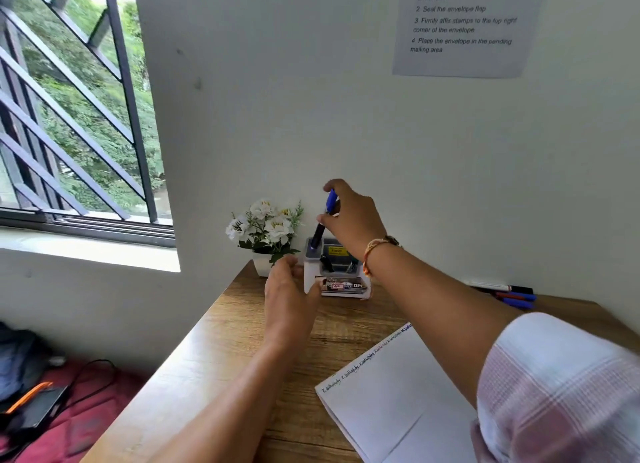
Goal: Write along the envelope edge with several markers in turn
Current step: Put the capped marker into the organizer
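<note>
Grip: right hand (349,217) pinches blue marker (318,234) mid-barrel, tip down in holder (337,272) slot. Second grip: left hand (289,289) clasps holder's side. Nearer on table (225,341), envelope (398,393), edge lettered. Risk: slanted marker jams and tips the light holder.

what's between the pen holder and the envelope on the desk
Only bare wooden desk between the pen holder and the envelope, in the head view. The left hand grips the holder's side; the right hand holds a blue marker at its top.
</note>
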Demonstrator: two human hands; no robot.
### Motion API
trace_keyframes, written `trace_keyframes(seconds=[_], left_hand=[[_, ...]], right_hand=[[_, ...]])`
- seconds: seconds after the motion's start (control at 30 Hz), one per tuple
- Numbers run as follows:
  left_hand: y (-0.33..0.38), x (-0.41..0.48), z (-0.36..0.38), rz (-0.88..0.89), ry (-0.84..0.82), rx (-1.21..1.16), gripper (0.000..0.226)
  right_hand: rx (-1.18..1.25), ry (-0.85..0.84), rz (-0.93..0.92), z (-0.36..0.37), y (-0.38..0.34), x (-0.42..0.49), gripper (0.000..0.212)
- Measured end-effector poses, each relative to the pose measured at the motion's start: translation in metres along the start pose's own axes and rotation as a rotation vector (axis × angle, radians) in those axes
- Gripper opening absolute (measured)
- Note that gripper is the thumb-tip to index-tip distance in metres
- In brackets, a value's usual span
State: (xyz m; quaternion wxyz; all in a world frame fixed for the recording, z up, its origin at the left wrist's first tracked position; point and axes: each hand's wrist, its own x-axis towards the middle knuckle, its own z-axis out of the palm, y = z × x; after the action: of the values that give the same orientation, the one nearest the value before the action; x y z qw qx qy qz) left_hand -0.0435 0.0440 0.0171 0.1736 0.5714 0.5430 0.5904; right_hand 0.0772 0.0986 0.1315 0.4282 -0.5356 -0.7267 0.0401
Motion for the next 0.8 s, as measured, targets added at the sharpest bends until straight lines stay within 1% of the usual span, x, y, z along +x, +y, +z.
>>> trace_keyframes(seconds=[0.27,0.37,0.53,0.67,0.73,0.8], left_hand=[[-0.003,0.0,0.002,0.001,-0.059,0.091,0.046],[-0.004,-0.001,0.002,0.001,-0.068,0.107,0.049],[-0.003,-0.003,0.001,0.022,-0.073,0.109,0.049],[0.006,-0.009,0.0,0.132,-0.087,0.118,0.044],[0.012,-0.015,0.002,0.215,-0.157,0.111,0.036],[0.017,-0.022,0.006,0.293,-0.282,0.132,0.029]], right_hand=[[-0.295,-0.244,-0.018,0.023,0.006,0.0,0.054],[-0.38,-0.288,-0.026,0.023,0.005,0.001,0.047],[-0.332,-0.233,-0.032,0.005,-0.002,0.002,0.047],[-0.251,-0.111,-0.029,-0.033,-0.004,-0.008,0.02],[-0.214,-0.084,0.021,-0.055,0.004,-0.023,0.014],[-0.202,-0.095,0.086,-0.073,0.02,-0.046,0.018]])
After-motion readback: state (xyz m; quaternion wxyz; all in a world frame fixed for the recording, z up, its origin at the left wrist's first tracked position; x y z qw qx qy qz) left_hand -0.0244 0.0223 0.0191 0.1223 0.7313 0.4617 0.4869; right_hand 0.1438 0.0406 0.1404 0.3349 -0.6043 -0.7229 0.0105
